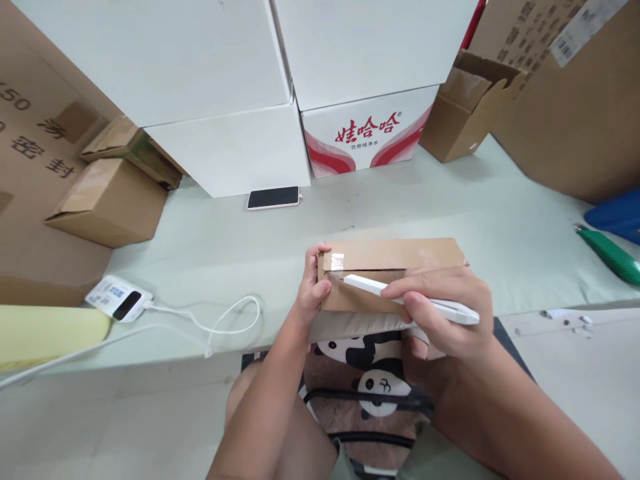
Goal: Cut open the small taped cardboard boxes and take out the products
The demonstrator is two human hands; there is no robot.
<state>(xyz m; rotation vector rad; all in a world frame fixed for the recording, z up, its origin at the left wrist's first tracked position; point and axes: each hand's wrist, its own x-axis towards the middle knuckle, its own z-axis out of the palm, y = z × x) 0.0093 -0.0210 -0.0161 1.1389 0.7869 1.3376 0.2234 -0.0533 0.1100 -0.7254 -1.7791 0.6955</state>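
Observation:
A small brown cardboard box (400, 257) rests at the near edge of the pale green table (240, 240), taped along its top seam. My left hand (313, 290) is closed on the box's left end, thumb on the front face. My right hand (443, 313) is wrapped round a white utility knife (373, 288). The knife's tip touches the tape at the left end of the seam. Clear tape shows at the box's top left corner.
A phone (273, 197) lies face up by stacked white cartons (225, 147). A white device with a cable (120, 299) sits left. Brown boxes (107, 200) stand left and back right (467, 110). A green tool (610, 253) lies right.

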